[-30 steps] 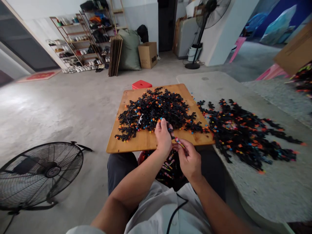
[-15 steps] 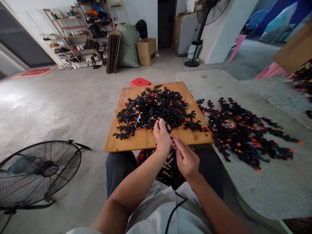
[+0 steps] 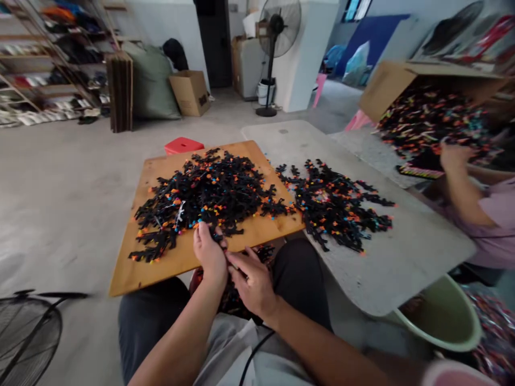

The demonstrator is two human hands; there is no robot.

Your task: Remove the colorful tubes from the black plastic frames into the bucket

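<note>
My left hand (image 3: 211, 254) is closed around a small black toy gun (image 3: 218, 234), over the near edge of a wooden board (image 3: 129, 273). Close beside it, the thumb and forefinger of my right hand (image 3: 255, 284) pinch at the near end of the same piece; the contact itself is partly hidden. On the board lies a heap of black toy guns (image 3: 225, 185) with orange, blue and yellow tips. One white toy gun (image 3: 180, 213) stands out at the heap's near left. More pieces fill a container below the board, between my knees.
A grey stone table (image 3: 422, 246) adjoins the board, carrying a second pile of toy guns (image 3: 338, 203). At right, a co-worker's hand (image 3: 454, 155) reaches by a tipped cardboard box (image 3: 386, 88) full of pieces. A green basin (image 3: 462, 321), red stool (image 3: 183, 145) and floor fan (image 3: 28, 338) stand around.
My view has swung right, bringing the co-worker, the box of pieces and the basin into sight. Both hands stay together at the board's near edge, with some right fingers spread more.
</note>
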